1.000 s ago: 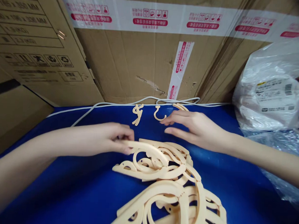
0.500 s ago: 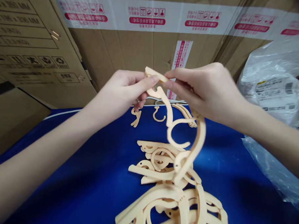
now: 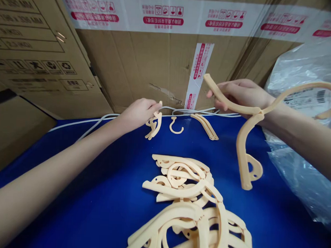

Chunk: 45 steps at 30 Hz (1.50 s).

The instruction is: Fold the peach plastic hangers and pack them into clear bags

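Observation:
My left hand (image 3: 141,113) pinches a small cream-coloured hanger arm piece (image 3: 159,120) at its top, low over the far left of the blue surface. Similar short arm pieces (image 3: 150,135) lie right beneath it. My right hand (image 3: 242,92) is raised at the right, its fingers around one arm of a cream folding hanger (image 3: 241,142). That hanger's hook stretches right across my forearm, and its other arm hangs down. Between the hands a loose hook (image 3: 177,132) and a few curved strips (image 3: 205,127) lie on the surface. Several folding hangers (image 3: 176,192) are piled nearer to me.
A blue cloth (image 3: 96,194) covers the work surface. Cardboard boxes (image 3: 135,60) stand along the back and left. White cables (image 3: 105,117) run along the far edge. Clear plastic bags (image 3: 286,180) with labels crowd the right side.
My hands have moved apart. The left has carried the arm piece down to the small pieces at the far left. The right has swung the hanger rightward, away from the pile.

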Tool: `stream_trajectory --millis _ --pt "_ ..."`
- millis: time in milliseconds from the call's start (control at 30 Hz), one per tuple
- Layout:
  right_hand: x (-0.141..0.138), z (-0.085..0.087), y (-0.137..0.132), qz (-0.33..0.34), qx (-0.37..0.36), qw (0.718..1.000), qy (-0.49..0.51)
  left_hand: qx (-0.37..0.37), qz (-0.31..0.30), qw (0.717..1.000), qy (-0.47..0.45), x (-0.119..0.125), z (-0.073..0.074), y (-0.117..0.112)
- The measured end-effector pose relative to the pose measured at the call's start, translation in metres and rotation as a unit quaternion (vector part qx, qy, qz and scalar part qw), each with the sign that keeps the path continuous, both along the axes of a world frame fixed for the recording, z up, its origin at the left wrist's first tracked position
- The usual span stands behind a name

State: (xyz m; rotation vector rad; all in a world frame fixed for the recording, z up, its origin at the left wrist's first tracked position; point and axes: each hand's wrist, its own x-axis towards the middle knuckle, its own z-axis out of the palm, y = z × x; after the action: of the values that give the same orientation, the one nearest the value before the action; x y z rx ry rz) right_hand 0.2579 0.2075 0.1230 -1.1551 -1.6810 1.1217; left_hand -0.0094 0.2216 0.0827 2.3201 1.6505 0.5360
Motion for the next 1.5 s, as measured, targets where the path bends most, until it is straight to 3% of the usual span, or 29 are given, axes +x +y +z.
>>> stream_trajectory --millis 133,233,267,333,367,433,500,567,600,667,733,767,867,933,1000,1100,1200,1267,1333,1367,1433,1500 --pt "-0.004 0.007 -0.005 -0.046 -0.034 0.994 0.095 0.023 0.056 0.998 0.014 -0.008 -0.018 0.009" --pt "-0.009 0.005 -0.008 -0.091 0.015 0.979 0.183 0.007 -0.030 0.990 -0.137 0.007 -0.017 -0.007" --pt "-0.010 0.003 -0.009 -0.103 0.034 0.974 0.201 -0.057 -0.071 0.970 -0.225 0.015 -0.014 -0.015" --pt "-0.009 0.000 -0.010 -0.112 0.077 0.968 0.211 -0.255 -0.132 0.880 -0.379 0.030 -0.007 -0.032" --pt "-0.008 -0.002 -0.010 -0.108 0.097 0.968 0.203 -0.319 -0.135 0.838 -0.423 0.036 -0.003 -0.040" --pt "-0.002 -0.005 -0.008 -0.094 0.142 0.972 0.160 -0.360 -0.107 0.780 -0.501 0.042 0.002 -0.051" --pt "0.004 -0.009 -0.007 -0.065 0.168 0.981 0.075 -0.348 -0.071 0.757 -0.548 0.042 0.005 -0.057" --pt "0.009 -0.012 -0.007 -0.044 0.223 0.971 -0.079 -0.339 -0.059 0.749 -0.566 0.041 0.008 -0.058" --pt "0.009 -0.014 -0.009 -0.042 0.267 0.946 -0.180 -0.346 -0.066 0.747 -0.564 0.040 0.009 -0.058" --pt "0.008 -0.017 -0.013 -0.049 0.361 0.853 -0.373 -0.368 -0.098 0.740 -0.555 0.040 0.011 -0.058" --pt "0.006 -0.021 -0.018 -0.052 0.419 0.765 -0.486 -0.390 -0.133 0.730 -0.545 0.039 0.012 -0.058" --pt "0.006 -0.023 -0.019 -0.048 0.437 0.741 -0.508 -0.403 -0.147 0.722 -0.543 0.038 0.012 -0.058" --pt "0.008 -0.029 -0.021 -0.015 0.483 0.706 -0.517 -0.460 -0.177 0.679 -0.544 0.032 0.007 -0.056" --pt "0.011 -0.032 -0.020 0.011 0.486 0.720 -0.496 -0.493 -0.184 0.655 -0.542 0.028 0.003 -0.053" --pt "0.012 -0.033 -0.020 0.033 0.439 0.774 -0.455 -0.487 -0.181 0.669 -0.531 0.027 0.001 -0.050" --pt "0.007 -0.031 -0.021 0.060 0.304 0.881 -0.356 -0.435 -0.168 0.731 -0.497 0.031 0.005 -0.046" --pt "0.001 -0.029 -0.020 0.064 0.206 0.937 -0.275 -0.396 -0.168 0.772 -0.469 0.036 0.010 -0.042" --pt "0.000 -0.030 -0.016 0.047 0.163 0.951 -0.258 -0.329 -0.170 0.832 -0.413 0.037 0.010 -0.041" --pt "0.003 -0.033 -0.008 0.021 0.103 0.955 -0.276 -0.206 -0.154 0.914 -0.315 0.035 0.007 -0.040" --pt "0.006 -0.035 -0.003 0.005 0.075 0.948 -0.308 -0.151 -0.139 0.942 -0.267 0.033 0.005 -0.040" --pt "0.015 -0.040 0.007 -0.026 0.046 0.914 -0.403 -0.101 -0.101 0.964 -0.225 0.029 0.001 -0.038" --pt "0.024 -0.046 0.017 -0.059 0.058 0.868 -0.490 -0.108 -0.065 0.958 -0.256 0.025 -0.001 -0.034"
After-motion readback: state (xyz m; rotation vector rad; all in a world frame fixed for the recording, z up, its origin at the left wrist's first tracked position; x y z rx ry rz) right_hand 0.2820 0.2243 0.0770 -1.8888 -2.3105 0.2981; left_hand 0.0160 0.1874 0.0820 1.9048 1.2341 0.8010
